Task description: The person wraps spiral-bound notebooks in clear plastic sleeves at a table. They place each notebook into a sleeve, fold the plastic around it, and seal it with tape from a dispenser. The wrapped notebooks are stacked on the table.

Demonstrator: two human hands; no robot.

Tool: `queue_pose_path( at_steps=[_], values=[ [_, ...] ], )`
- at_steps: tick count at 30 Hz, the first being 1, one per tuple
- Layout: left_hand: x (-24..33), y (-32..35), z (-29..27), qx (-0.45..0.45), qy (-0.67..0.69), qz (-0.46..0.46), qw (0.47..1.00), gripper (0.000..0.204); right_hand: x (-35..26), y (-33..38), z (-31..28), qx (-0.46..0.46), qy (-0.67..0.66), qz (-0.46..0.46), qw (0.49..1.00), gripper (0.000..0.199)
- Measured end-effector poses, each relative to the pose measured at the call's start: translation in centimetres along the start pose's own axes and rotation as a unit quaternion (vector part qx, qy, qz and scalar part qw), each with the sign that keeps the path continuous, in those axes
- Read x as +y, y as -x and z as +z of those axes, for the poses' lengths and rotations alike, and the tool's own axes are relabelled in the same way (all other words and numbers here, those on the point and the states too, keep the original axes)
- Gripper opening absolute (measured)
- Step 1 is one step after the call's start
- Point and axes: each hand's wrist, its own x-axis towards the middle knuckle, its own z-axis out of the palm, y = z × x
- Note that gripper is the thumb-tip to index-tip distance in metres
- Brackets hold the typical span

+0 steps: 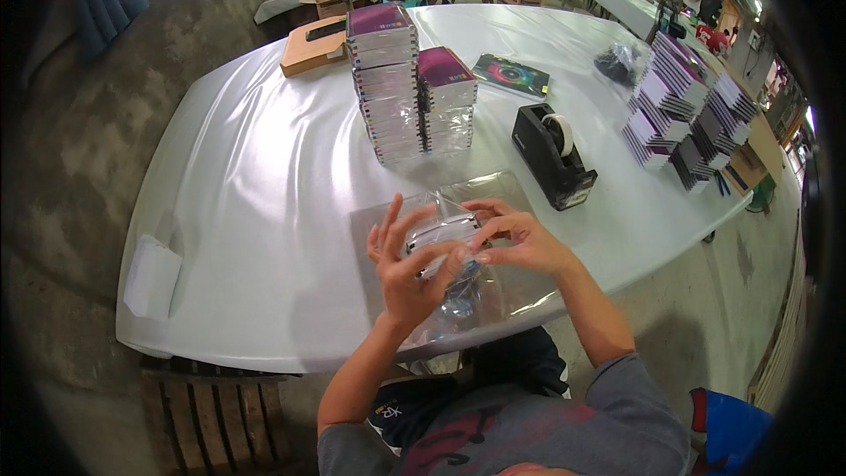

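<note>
A small stack of booklets (pixel 443 231) in clear plastic film (pixel 493 187) lies before me near the table's front edge. My left hand (pixel 411 269) is at its left side, thumb and forefinger closed on the wrapped stack while the other fingers stand raised. From the right, my right hand (pixel 522 238) pinches the film at the stack's near right edge; its fingertips meet the left thumb there. Crumpled film spreads toward me, with a bluish patch below the hands. The hands partly hide the stack.
Beyond the hands stand two piles of wrapped booklets (pixel 385 92). A black tape dispenser (pixel 551 159) stands to their right, near a dark colourful booklet (pixel 511 76). More stacks (pixel 674 101) lean far right. A cardboard box (pixel 313 51) and a white block (pixel 153 278) are left.
</note>
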Motion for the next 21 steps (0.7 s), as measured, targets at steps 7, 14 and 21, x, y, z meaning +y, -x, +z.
queue_pose_path(
  at_steps=[7, 14, 21],
  values=[
    [-1.1, -0.7, -1.5, -0.053, 0.17, -0.156, 0.972, 0.027, 0.1, -1.1, 2.0, 0.051, -0.038, 0.01, 0.998, 0.014],
    [-2.3, 0.8, -1.0, -0.092, 0.172, -0.247, 0.949, 0.032, 0.5, -2.4, 2.5, 0.066, -0.093, 0.032, 0.993, 0.032],
    [-2.5, -1.8, -0.9, -0.11, 0.315, -0.361, 0.871, 0.038, 0.2, -4.2, 1.9, 0.086, -0.115, 0.11, 0.983, 0.038]
  ],
)
